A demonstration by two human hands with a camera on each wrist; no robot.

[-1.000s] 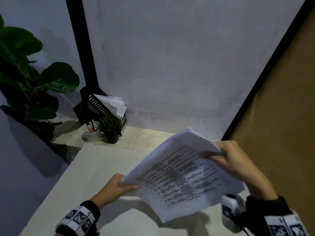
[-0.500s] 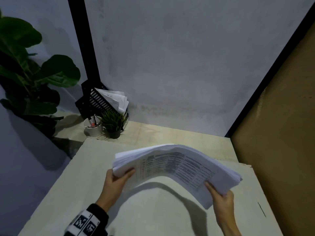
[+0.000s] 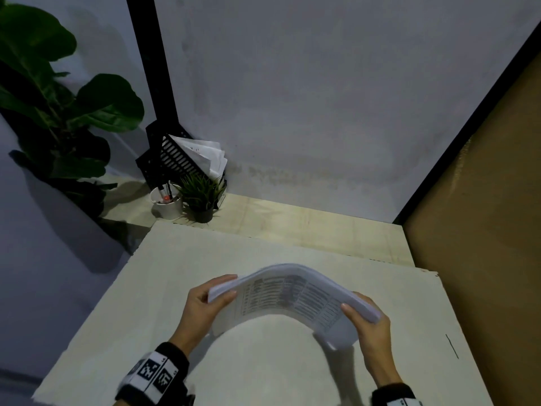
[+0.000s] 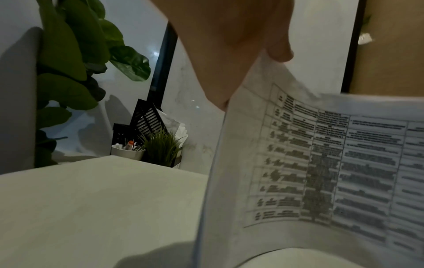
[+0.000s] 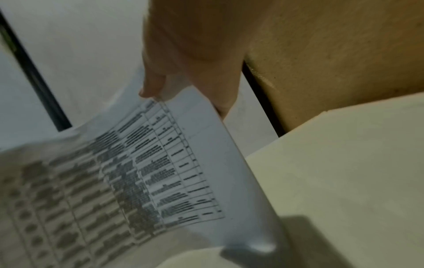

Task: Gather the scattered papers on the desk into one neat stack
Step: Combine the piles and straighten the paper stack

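A thick stack of printed papers (image 3: 292, 294) arches upward above the pale desk (image 3: 181, 276), its printed table facing me. My left hand (image 3: 205, 303) grips the stack's left end, thumb on the near side and fingers behind. My right hand (image 3: 369, 326) grips the right end the same way. The left wrist view shows the stack of papers (image 4: 321, 163) bowed, with my left hand (image 4: 229, 54) pinching its top corner. In the right wrist view my right hand (image 5: 190, 63) holds the papers (image 5: 160, 172) at their upper edge. The stack's lower corners hang close to the desk.
At the desk's back left stand a black file rack with papers (image 3: 187, 156), a white pen cup (image 3: 167, 203) and a small potted plant (image 3: 202, 200). A large leafy plant (image 3: 58, 106) is at far left. A brown panel (image 3: 483, 230) bounds the right side.
The stack has come down from a tilted, raised position to a low arch over the desk. My hands have shifted to its two short ends and moved nearer to me.
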